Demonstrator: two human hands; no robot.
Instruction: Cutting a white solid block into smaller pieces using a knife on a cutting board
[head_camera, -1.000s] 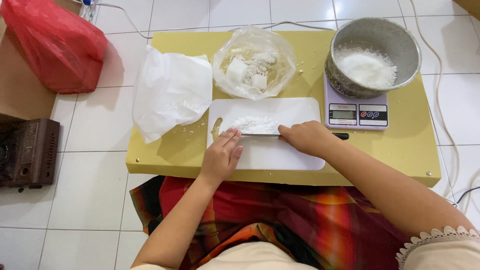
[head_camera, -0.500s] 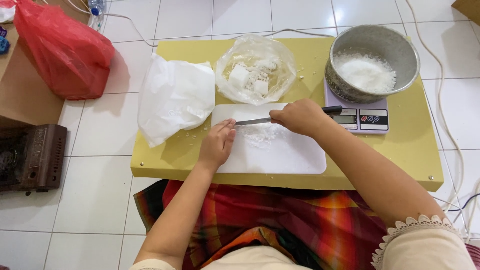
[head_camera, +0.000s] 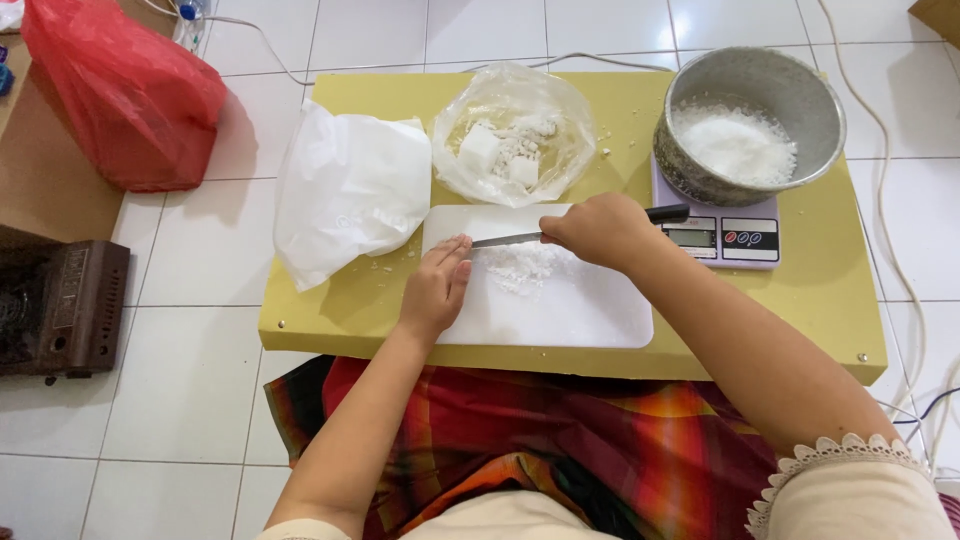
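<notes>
The right hand (head_camera: 600, 228) is gripping a knife (head_camera: 505, 240) over white crumbs (head_camera: 525, 265). The left hand (head_camera: 437, 288) is lying open on the white board (head_camera: 560, 315), just beside them.

A knife (head_camera: 560, 232) with a thin steel blade and a dark handle lies nearly level, its blade tip reaching just past the left fingertips and its handle end jutting out beyond the right knuckles. Under the blade, just right of the left fingertips, sits a loose heap of white crumbly chopped bits (head_camera: 522, 266). It rests on a white rectangular cutting board (head_camera: 560, 315), which lies flat beneath both sets of fingers.
</notes>
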